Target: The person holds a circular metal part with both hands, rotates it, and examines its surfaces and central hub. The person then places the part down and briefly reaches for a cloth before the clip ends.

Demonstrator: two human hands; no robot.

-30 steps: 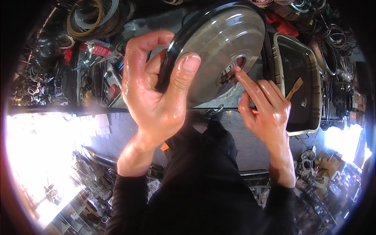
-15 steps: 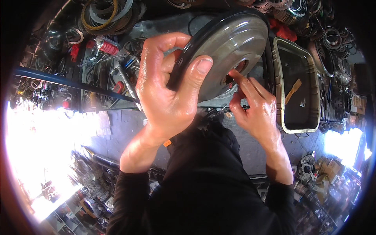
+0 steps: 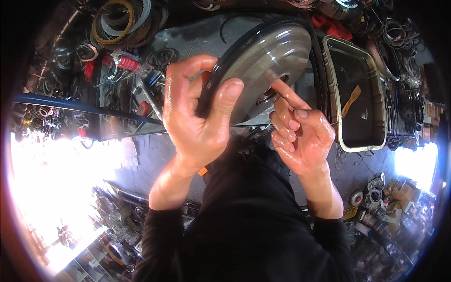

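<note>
My left hand (image 3: pixel 199 117) grips the left rim of a large round grey metal disc (image 3: pixel 265 61) with a dark edge, holding it tilted up in front of me. The thumb lies across the disc's face and the fingers wrap behind its rim. My right hand (image 3: pixel 298 136) is at the disc's lower right, with the index finger stretched out and its tip at the central hole (image 3: pixel 268 94). The other right fingers are curled in. Both hands look wet and shiny.
A rectangular metal tray (image 3: pixel 336 98) holding dark liquid and a small wooden stick (image 3: pixel 351 99) sits to the right. Rings, coiled belts and tools (image 3: pixel 120 23) crowd the workbench at upper left. A blue bar (image 3: pixel 70 105) crosses on the left. Metal parts (image 3: pixel 376 192) lie at lower right.
The disc has been brought a little lower and closer. My right hand has curled its fingers and now pokes only the index finger at the central hole.
</note>
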